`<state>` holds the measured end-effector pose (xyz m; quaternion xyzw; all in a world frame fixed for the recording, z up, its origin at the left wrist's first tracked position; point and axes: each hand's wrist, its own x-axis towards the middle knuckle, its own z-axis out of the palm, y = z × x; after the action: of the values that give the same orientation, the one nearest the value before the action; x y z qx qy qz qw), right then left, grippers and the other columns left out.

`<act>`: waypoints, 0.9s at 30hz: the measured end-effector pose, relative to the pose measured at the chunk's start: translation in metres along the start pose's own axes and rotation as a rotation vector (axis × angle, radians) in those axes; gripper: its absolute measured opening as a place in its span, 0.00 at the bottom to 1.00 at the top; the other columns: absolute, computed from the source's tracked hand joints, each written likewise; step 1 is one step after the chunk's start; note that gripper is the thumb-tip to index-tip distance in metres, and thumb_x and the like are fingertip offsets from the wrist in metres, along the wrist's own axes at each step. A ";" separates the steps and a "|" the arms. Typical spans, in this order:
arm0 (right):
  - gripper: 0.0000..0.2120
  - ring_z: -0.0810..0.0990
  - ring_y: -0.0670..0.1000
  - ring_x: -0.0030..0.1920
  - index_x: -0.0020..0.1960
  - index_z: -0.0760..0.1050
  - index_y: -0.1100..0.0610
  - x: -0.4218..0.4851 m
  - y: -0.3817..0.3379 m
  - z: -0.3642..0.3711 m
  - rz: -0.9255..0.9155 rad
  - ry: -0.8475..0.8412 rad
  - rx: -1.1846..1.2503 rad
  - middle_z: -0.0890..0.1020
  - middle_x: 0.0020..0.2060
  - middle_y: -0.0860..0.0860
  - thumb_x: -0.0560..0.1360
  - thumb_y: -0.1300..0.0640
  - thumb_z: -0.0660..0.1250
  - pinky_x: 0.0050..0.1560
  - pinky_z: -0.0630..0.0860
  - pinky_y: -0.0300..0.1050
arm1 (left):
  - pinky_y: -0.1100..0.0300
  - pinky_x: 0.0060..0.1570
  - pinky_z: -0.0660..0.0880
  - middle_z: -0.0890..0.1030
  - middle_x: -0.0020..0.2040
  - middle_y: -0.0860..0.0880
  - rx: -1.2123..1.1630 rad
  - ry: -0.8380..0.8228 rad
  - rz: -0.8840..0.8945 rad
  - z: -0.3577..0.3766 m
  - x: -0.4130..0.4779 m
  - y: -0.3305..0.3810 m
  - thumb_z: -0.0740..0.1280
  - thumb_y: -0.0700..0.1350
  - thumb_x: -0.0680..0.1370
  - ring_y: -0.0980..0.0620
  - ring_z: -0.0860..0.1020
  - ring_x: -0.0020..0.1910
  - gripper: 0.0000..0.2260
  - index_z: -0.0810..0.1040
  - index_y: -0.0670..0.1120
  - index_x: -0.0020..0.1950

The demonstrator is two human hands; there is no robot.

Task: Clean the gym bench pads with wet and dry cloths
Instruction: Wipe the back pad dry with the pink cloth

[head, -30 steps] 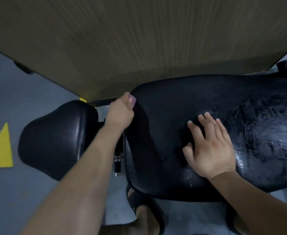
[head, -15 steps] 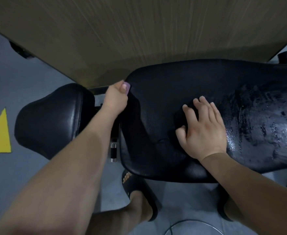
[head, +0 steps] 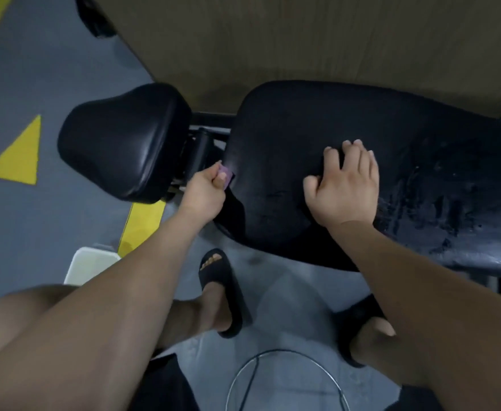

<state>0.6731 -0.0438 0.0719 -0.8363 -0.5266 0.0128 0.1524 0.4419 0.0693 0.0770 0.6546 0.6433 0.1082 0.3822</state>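
Note:
The long black bench pad [head: 421,129] runs to the right, and its right part glistens with wet streaks. A dark cloth [head: 267,200] lies over the pad's left end and hangs over the near edge. My left hand [head: 203,192] pinches the cloth's purple tag [head: 226,175] at the pad's left edge. My right hand [head: 344,188] presses down on the cloth with spread, slightly bent fingers. A smaller black seat pad [head: 124,137] sits to the left, across a gap with the black frame.
A wood-grain panel [head: 302,40] stands right behind the bench. A white bin [head: 89,264] is on the grey floor at lower left, near yellow floor markings [head: 18,155]. My feet in black slides [head: 216,280] stand under the pad's near edge. A thin cable loop [head: 273,360] lies below.
My left hand slid with the purple tag from the pad's far left corner towards me along its left edge. My right hand stayed pressed on the cloth, shifting slightly left.

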 end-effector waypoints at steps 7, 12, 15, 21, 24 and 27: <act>0.28 0.58 0.64 0.79 0.74 0.67 0.62 -0.007 -0.001 -0.008 -0.036 -0.091 0.011 0.66 0.75 0.65 0.78 0.49 0.54 0.80 0.51 0.62 | 0.50 0.56 0.73 0.83 0.57 0.37 -0.036 0.162 -0.079 0.017 -0.082 -0.019 0.59 0.53 0.81 0.36 0.79 0.60 0.21 0.78 0.39 0.64; 0.31 0.49 0.59 0.82 0.82 0.53 0.58 -0.036 0.010 -0.010 -0.101 -0.167 -0.017 0.55 0.81 0.60 0.83 0.45 0.49 0.81 0.45 0.57 | 0.52 0.46 0.65 0.83 0.50 0.39 -0.184 0.355 -0.245 0.078 -0.153 0.014 0.57 0.44 0.85 0.36 0.80 0.53 0.12 0.78 0.40 0.58; 0.32 0.49 0.58 0.82 0.83 0.53 0.57 -0.053 0.028 -0.014 -0.200 -0.174 -0.043 0.55 0.82 0.59 0.83 0.42 0.48 0.82 0.45 0.55 | 0.55 0.50 0.68 0.83 0.55 0.39 -0.453 0.358 -0.391 0.107 -0.160 0.030 0.57 0.45 0.86 0.38 0.79 0.57 0.14 0.76 0.38 0.63; 0.32 0.48 0.55 0.82 0.83 0.52 0.56 -0.063 0.055 -0.020 -0.312 -0.195 -0.097 0.54 0.82 0.56 0.84 0.41 0.48 0.82 0.45 0.55 | 0.60 0.46 0.74 0.83 0.45 0.37 -0.765 0.543 -0.481 0.097 -0.132 0.009 0.61 0.44 0.83 0.43 0.79 0.44 0.13 0.80 0.36 0.52; 0.32 0.50 0.55 0.82 0.83 0.53 0.56 -0.066 0.055 -0.017 -0.318 -0.155 -0.071 0.56 0.82 0.56 0.84 0.42 0.49 0.82 0.47 0.55 | 0.70 0.39 0.70 0.83 0.46 0.39 -0.837 0.548 -0.461 0.122 -0.150 0.036 0.62 0.40 0.83 0.47 0.79 0.44 0.08 0.80 0.39 0.55; 0.31 0.52 0.56 0.82 0.82 0.56 0.57 -0.066 0.057 -0.018 -0.317 -0.126 -0.051 0.58 0.81 0.57 0.83 0.44 0.51 0.81 0.48 0.55 | 0.69 0.42 0.71 0.84 0.47 0.40 -0.929 0.450 -0.478 0.159 -0.177 0.063 0.62 0.40 0.83 0.48 0.80 0.43 0.06 0.79 0.44 0.54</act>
<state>0.6973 -0.1293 0.0644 -0.7438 -0.6606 0.0278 0.0980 0.5638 -0.1443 0.0702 0.2145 0.7240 0.4272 0.4974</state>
